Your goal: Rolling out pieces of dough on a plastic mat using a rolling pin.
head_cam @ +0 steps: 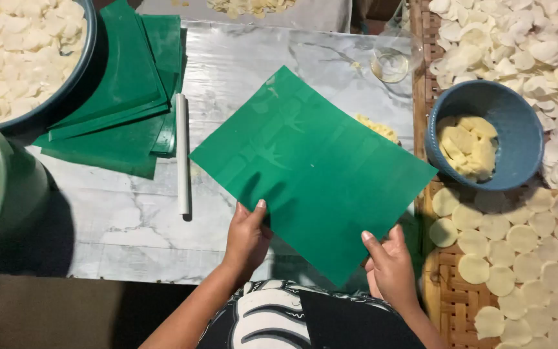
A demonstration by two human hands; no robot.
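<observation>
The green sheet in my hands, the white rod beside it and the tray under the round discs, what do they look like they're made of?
Green sheet: thin, flexible plastic by the look, smooth with a soft sheen that catches faint reflections. White rod: probably a plastic pipe, being smooth, straight and evenly matt white. Tray: woven bamboo or rattan, judging by the tan basket-weave strips showing between the discs.

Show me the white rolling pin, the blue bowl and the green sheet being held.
white rolling pin (182, 155), head view, middle of its length.
blue bowl (518, 132), head view, inner right wall.
green sheet (311, 168), head view, centre of its face.
</observation>
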